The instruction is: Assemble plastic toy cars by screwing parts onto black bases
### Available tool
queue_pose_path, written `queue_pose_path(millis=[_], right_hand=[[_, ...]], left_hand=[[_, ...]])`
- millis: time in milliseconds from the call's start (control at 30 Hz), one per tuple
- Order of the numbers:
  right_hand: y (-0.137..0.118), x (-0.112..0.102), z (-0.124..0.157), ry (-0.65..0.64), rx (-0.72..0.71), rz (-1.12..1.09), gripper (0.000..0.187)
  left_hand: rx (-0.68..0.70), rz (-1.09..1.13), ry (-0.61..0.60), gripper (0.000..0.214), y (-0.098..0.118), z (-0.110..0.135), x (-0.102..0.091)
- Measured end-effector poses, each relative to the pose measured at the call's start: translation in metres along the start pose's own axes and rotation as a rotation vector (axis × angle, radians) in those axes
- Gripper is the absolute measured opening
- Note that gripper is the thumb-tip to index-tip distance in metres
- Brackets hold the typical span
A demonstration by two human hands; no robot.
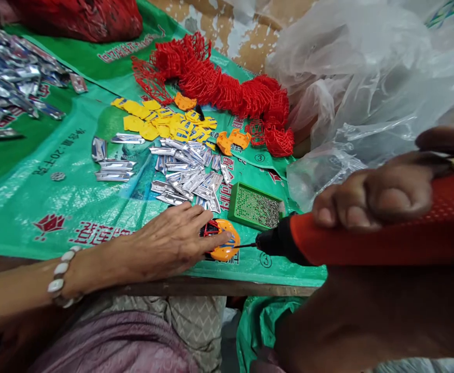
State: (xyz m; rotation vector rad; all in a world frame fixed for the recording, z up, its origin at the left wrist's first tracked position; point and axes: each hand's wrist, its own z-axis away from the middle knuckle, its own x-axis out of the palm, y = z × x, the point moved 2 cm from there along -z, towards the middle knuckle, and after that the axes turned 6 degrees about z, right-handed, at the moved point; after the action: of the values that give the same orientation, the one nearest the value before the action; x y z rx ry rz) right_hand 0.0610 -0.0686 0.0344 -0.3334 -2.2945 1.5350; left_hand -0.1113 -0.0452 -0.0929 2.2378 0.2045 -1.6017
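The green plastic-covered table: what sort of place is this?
Probably an assembly workshop: a red and black power screwdriver points at an orange plastic piece, near a green plastic tray of tiny metal bits and piled shiny silver strips.

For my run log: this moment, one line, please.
left hand: holding orange piece; right hand: holding red driver, bit at piece; nearby: green tray

Here, the orange piece [227,249] is partly covered by the left hand [180,235]; the red driver [363,247] is cropped at the right edge!
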Motion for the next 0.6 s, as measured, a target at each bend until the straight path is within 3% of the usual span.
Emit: queue_pose_path(millis=[133, 300, 600], right_hand=[[-0.003, 0.011, 0.011, -0.026, -0.036, 0.174, 0.011], [0.000, 0.010, 0.015, -0.073, -0.037, 0.188, 0.011], [0.006, 0.013, 0.018, -0.034, -0.029, 0.216, 0.023]], left_hand=[[0.003, -0.009, 0.019, 0.052, 0.000, 0.001, 0.001], [-0.008, -0.016, 0.004, 0.055, -0.001, 0.001, 0.002], [0.020, 0.022, 0.036, 0.052, -0.002, 0.001, 0.002]])
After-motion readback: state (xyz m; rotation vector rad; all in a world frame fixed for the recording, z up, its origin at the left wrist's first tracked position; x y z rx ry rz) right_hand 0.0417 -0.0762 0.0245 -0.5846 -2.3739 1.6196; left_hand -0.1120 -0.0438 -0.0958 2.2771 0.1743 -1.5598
